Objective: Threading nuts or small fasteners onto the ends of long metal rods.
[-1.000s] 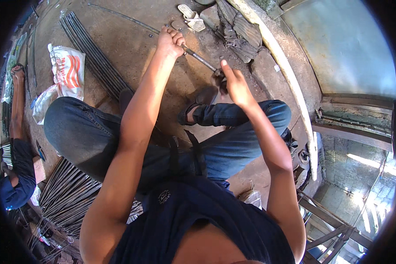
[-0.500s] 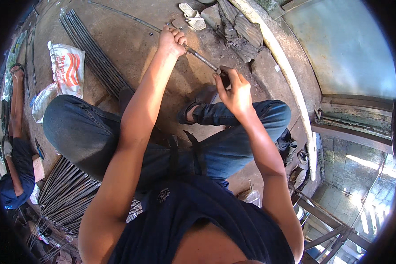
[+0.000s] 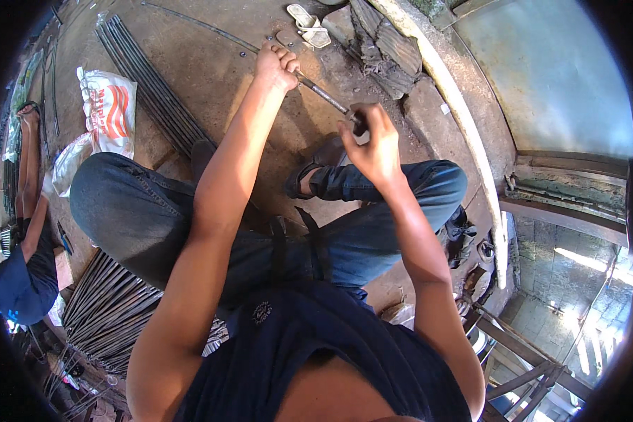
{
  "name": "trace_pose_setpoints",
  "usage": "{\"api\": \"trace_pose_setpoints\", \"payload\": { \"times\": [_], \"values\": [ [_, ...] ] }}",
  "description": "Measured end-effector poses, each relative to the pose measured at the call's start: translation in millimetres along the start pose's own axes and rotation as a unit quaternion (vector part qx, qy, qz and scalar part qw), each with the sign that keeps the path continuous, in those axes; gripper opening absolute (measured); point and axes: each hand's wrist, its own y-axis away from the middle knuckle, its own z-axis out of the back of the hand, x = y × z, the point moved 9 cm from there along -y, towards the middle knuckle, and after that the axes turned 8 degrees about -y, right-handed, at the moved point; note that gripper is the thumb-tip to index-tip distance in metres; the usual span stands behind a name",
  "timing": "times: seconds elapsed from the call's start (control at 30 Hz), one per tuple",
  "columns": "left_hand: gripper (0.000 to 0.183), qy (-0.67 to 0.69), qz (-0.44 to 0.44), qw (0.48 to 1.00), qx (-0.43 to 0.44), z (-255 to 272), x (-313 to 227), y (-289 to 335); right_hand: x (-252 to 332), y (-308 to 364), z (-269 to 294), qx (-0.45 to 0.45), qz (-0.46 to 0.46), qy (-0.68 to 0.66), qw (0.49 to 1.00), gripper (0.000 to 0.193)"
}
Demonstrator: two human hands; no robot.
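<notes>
A long metal rod (image 3: 321,93) slants from the far left down toward my right hand, over the ground ahead of my folded legs. My left hand (image 3: 277,67) is closed in a fist around it. At the rod's near end my right hand (image 3: 375,144) has its fingers bent about a small dark piece (image 3: 359,124), perhaps a nut; the fingers partly hide it. The right thumb stands a little off the piece. The stretch of rod between my hands looks rough, like thread.
Several long rods (image 3: 151,84) lie bundled beside a white sack (image 3: 107,105). More rods (image 3: 112,302) are piled by my left hip. A co-worker's arm (image 3: 29,165) shows at the far left. Slippers (image 3: 308,26), dark ragged cloth (image 3: 383,53) and a pale curved pole (image 3: 464,119) lie ahead and right.
My right thumb has come away from the dark piece and the right fingers have shifted around it. My left hand keeps its grip. The co-worker at the left has leaned and moved an arm.
</notes>
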Motion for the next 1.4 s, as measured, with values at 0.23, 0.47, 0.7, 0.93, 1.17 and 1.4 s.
{"api": "trace_pose_setpoints", "payload": {
  "times": [0.23,0.47,0.7,0.93,1.17,1.4],
  "values": [
    [0.047,-0.004,-0.003,1.000,-0.007,1.8,-0.4,0.6,-38.8,7.6,-16.4,0.071,-0.220,-0.043,0.972,0.025],
    [0.047,0.006,-0.006,1.000,-0.006,3.2,0.0,0.7,-71.1,29.9,-25.6,0.180,-0.406,-0.059,0.894,0.029],
    [0.048,0.003,0.006,1.000,0.004,2.3,1.1,-2.7,-60.0,21.7,-7.6,0.015,-0.352,-0.159,0.922,0.041],
    [0.048,0.003,0.004,1.000,0.002,4.9,-0.5,-2.5,-45.3,19.3,-11.5,0.042,-0.326,-0.072,0.942,0.057],
    [0.049,-0.007,0.001,1.000,0.000,5.2,1.3,-4.7,-16.7,7.4,-5.2,-0.002,-0.107,-0.011,0.994,0.045],
    [0.047,-0.003,0.003,1.000,-0.008,4.5,1.4,-1.5,-4.8,9.9,-1.3,0.036,-0.033,-0.039,0.998,0.039]
  ]
}}
